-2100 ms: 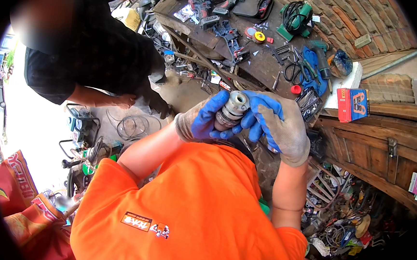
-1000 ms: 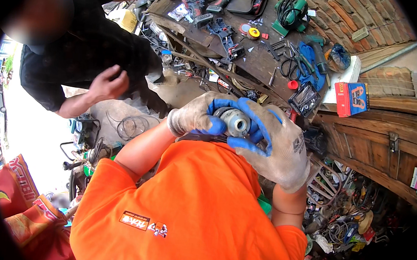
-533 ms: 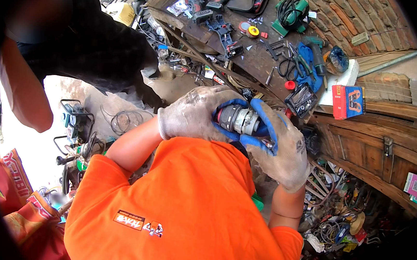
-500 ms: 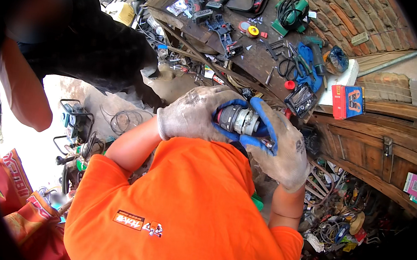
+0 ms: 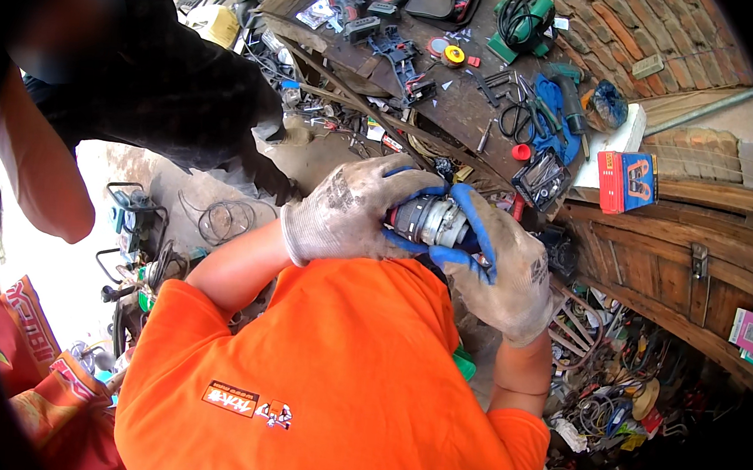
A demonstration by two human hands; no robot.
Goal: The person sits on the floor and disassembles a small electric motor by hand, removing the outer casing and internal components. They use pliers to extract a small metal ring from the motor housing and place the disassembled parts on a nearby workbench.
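Note:
Both of my hands wear grey-white work gloves with blue palms. Between them is a cylindrical power-tool gearbox (image 5: 432, 221), with a dark ribbed collar at its left and a silver metal body at its right. My left hand (image 5: 363, 206) wraps round the dark collar end, thumb below and fingers above. At the silver end, my right hand (image 5: 507, 266) curls its blue-coated fingers and thumb round the part. Its palm side hides the gearbox's right tip.
Ahead, a cluttered workbench (image 5: 455, 114) bears cordless drills, opened tool housings (image 5: 398, 57), scissors (image 5: 516, 118) and a green corded tool (image 5: 524, 23). A red-blue box (image 5: 627, 183) stands at the right. Another person in dark clothes (image 5: 177, 90) is at the left. Cables and scrap (image 5: 618, 400) cover the lower right.
My right hand has shifted slightly left and my left-hand fingers have moved a little over the collar. Both hands keep hold of the gearbox. The whole view has shifted slightly.

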